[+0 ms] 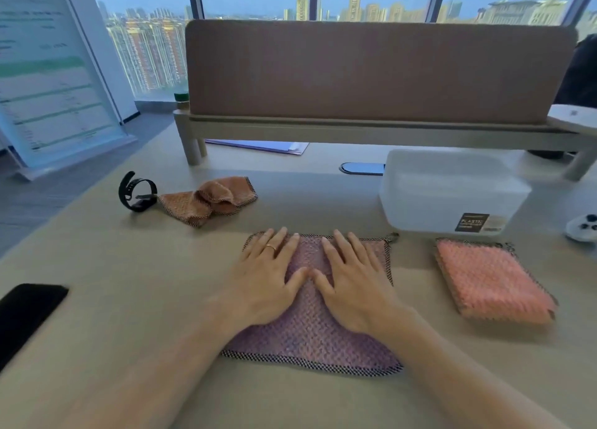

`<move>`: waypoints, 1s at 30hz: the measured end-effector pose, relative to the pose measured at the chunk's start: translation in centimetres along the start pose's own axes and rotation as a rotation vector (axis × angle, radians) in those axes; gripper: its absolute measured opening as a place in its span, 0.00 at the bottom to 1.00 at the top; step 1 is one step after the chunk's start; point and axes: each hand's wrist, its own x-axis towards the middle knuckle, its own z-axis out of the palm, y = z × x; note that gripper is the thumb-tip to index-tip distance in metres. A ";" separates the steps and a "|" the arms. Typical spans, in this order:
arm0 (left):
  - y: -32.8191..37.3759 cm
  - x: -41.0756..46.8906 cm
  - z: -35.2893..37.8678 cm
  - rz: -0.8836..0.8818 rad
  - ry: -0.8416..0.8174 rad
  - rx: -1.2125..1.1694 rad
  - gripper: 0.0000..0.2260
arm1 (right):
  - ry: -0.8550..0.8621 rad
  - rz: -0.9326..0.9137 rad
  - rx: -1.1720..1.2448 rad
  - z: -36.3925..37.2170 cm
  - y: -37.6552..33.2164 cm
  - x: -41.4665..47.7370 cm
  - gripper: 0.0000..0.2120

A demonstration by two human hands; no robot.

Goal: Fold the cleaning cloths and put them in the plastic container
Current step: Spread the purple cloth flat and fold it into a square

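Both hands, left (268, 276) and right (352, 280), lay flat, gripping nothing, on the pink cloth (310, 335); smoothing outward first would likely square the fold.

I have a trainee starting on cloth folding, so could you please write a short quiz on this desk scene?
1. True or false: both hands, left hand and right hand, lie flat on the pink-purple waffle-weave cloth.
2. Which cloth is crumpled? A) the orange-brown cloth beside the black wristwatch; B) the folded salmon-pink cloth.
3. Where is the folded salmon-pink cloth relative to the translucent white plastic container?

Key: 1 true. 2 A. 3 Outside it, on the beige desk, on the near side.
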 end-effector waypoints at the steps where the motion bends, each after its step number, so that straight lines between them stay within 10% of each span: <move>1: -0.4 0.1 0.2 -0.028 -0.029 0.020 0.33 | -0.015 0.016 -0.006 0.4 0.5 0.0 0.36; 11: 0.1 -1.4 -0.5 -0.307 0.029 -0.120 0.37 | -0.034 -0.144 -0.082 -1.0 6.8 -1.1 0.40; 16: -2.2 -6.8 -4.4 0.122 0.366 -0.426 0.25 | 0.250 -0.267 0.172 -3.7 6.2 -6.5 0.32; 30: -5.9 -13.3 -3.3 0.341 0.118 -0.246 0.13 | 0.184 -0.402 0.125 -2.9 8.9 -13.4 0.08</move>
